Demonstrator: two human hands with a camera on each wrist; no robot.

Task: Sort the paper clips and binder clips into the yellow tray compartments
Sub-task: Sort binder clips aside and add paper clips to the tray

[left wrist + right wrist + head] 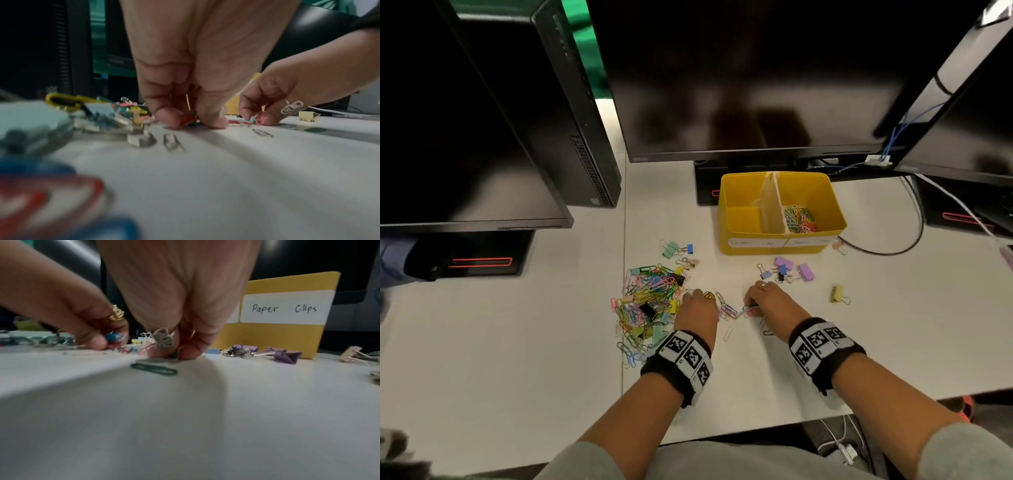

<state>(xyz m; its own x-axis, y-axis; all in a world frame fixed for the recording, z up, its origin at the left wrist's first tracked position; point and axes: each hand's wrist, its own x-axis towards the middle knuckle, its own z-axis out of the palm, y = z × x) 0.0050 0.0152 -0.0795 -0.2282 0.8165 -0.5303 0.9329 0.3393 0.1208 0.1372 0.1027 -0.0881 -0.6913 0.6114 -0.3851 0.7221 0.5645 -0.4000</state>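
- A dark green paper clip [153, 369] is lying flat on the white worktop [517, 342], just near of the right hand's fingertips.
- The right hand [768, 303] is reaching down to the worktop near the middle, fingers curled and tips pressed together on something small and dark; it appears to be pinching a paper clip, though the blur is making that hard to confirm. A silver ring is showing on one finger.
- The left hand [697, 311], wearing a gold ring, is sitting just left of the right one, thumb and fingers curled and pinching a small bunch of red and blue paper clips [188, 119] against the worktop.
- A few loose paper clips [726, 306] are lying between the two hands.
- A mixed pile of coloured paper clips and binder clips [647, 301] is spreading to the left of the left hand, touching it.
- A pale yellow binder clip [837, 294] is lying apart to the right.
- Purple binder clips [789, 269] are clustering just beyond the right hand.
- The yellow tray [726, 205] is standing farther back, right of centre. Its right compartment, labelled "Paper Clips", is holding sorted paper clips [799, 217].
- Dark monitors [756, 75] are standing at the far edge.
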